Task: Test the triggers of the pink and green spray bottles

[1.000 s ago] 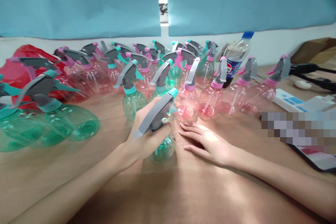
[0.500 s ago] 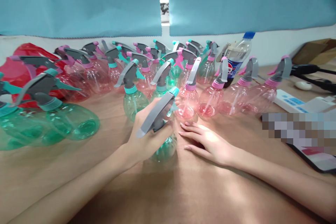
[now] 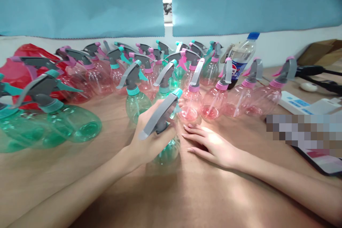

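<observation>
My left hand (image 3: 152,137) is closed around the neck of a green spray bottle (image 3: 169,151) with a grey and teal trigger head, near the middle of the table. The hand hides part of that bottle. My right hand (image 3: 212,144) lies flat on the tabletop, fingers stretched out, holding nothing. Just beyond its fingertips stands a pink spray bottle (image 3: 190,107). Another pink spray bottle (image 3: 213,105) is to the right of that one. Behind my left hand stands a green spray bottle (image 3: 137,105) with a teal collar.
Several more pink and green spray bottles crowd the back, with a large green spray bottle (image 3: 85,123) at left. A red plastic bag (image 3: 29,53) lies behind. A cola bottle (image 3: 244,55), a white power strip (image 3: 296,103) and a blurred-out flat device (image 3: 326,160) are at right.
</observation>
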The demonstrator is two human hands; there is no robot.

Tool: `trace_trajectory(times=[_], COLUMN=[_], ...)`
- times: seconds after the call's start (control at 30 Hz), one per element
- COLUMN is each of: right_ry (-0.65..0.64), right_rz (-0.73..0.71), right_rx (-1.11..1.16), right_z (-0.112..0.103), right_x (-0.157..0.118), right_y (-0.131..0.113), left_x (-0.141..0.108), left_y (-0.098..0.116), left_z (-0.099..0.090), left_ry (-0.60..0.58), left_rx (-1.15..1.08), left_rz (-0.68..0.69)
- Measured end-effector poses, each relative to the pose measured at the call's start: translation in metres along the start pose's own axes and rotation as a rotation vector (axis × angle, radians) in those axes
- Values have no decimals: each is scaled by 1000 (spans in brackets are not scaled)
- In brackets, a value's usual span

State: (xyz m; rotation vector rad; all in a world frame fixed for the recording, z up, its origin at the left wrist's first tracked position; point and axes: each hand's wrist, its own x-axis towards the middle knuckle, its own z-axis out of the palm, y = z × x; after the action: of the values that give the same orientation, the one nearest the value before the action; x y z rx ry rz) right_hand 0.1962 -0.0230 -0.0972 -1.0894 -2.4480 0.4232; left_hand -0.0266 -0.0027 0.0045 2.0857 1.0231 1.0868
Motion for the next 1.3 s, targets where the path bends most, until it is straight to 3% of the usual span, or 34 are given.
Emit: trace_trajectory(times=[0.67,1.1,1.3], right_ry=[-2,27,35], right_rz=[-2,-11,-8], right_rx=[-2,9,20], right_z=[0,0,0], right_x=[0,0,0], right_y=[1,0,0], left_x=[2,1,2], left_y=[0,6,8], left_z=[0,-2,-2], left_ry=[-22,-22,11], left_rx=[-70,40,65], left_rz=[-25,-89,-40])
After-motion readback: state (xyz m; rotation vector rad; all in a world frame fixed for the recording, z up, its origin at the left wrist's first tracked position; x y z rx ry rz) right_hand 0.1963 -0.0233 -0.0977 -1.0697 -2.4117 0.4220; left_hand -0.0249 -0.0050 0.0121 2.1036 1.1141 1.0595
